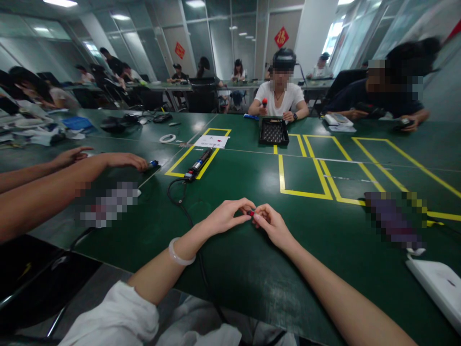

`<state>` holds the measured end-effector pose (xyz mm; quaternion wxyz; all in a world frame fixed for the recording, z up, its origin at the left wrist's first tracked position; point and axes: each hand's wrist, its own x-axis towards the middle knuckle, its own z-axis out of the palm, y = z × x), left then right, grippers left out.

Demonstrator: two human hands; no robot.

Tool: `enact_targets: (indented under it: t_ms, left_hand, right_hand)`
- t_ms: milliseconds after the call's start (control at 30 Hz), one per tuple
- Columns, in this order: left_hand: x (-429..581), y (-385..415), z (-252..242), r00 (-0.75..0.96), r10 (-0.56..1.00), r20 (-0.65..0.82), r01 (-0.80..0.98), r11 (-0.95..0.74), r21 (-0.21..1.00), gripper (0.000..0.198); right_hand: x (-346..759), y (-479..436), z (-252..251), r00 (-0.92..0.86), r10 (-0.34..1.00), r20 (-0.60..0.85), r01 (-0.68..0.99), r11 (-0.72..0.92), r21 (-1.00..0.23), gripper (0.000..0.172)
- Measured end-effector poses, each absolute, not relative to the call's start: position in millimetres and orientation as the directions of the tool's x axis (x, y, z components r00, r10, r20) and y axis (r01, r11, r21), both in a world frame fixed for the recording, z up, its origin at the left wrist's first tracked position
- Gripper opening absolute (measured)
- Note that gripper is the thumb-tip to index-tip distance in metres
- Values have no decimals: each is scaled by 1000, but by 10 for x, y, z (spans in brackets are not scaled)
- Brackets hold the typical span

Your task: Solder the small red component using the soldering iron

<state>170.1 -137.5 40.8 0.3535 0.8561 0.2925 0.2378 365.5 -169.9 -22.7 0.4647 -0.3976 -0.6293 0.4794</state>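
Between the fingertips of both my hands is a small red and black piece (251, 213), too small for me to name its kind. My left hand (230, 215), with a pale bangle (182, 252) on its wrist, pinches it from the left. From the other side, the thumb and fingers of my right hand (272, 225) close on it. Both hands are just over the green table (245, 269) near its front edge. My fingers cover part of the piece.
A power strip (198, 164) lies ahead, its black cable (185, 211) running under my left arm. Yellow tape (306, 194) marks rectangles. Across the table, a person holds a red-tipped tool (264, 103) by a black tray (273, 131). A neighbour's hand (131, 162) reaches in from the left.
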Motion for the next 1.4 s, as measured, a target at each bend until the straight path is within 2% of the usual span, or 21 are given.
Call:
enact_targets:
  t_ms: [133, 333, 567, 833, 933, 1033, 1100, 1200, 1333, 1400]
  left_hand:
    - [1720, -1397, 392, 727, 651, 218, 407, -664, 627, 20]
    - [1730, -1402, 345, 736, 641, 219, 446, -702, 556, 22]
    - [1713, -1375, 331, 716, 658, 235, 433, -682, 589, 20]
    - [1621, -1276, 407, 715, 682, 155, 495, -650, 576, 32]
    - [1388, -1002, 378, 636, 754, 163, 596, -615, 517, 38]
    - [977, -545, 294, 513, 835, 199, 763, -550, 340, 50]
    - [653, -210, 255, 396, 898, 192, 877, -432, 212, 64]
    - [223, 198, 270, 253, 963, 97, 960, -262, 96, 79]
    - [-46, 429, 366, 205, 973, -111, 977, -195, 88, 73]
    - [-51, 430, 397, 195, 970, -142, 976, -178, 125, 68]
  right_hand:
    - [3661, -1691, -232, -286, 942, 178, 21, 191, -981, 27]
    - [3674, -1694, -191, -307, 931, 195, 89, 232, -969, 39]
    - [3662, -1714, -186, -249, 948, 195, -6, 200, -980, 28]
    - [3670, -1711, -217, -237, 948, 213, 104, 243, -964, 23]
    - [3667, -1712, -220, -255, 948, 193, 136, 233, -963, 22]
    - [3655, -1722, -209, -312, 936, 161, 180, 225, -958, 21]
    - [3643, -1730, -195, -343, 928, 144, 202, 223, -954, 21]
    - [3631, -1740, -172, -360, 923, 137, 220, 226, -949, 21]
    - [3631, -1750, -152, -371, 919, 132, 246, 234, -941, 21]
    - [3631, -1753, -146, -378, 917, 130, 253, 238, -938, 22]
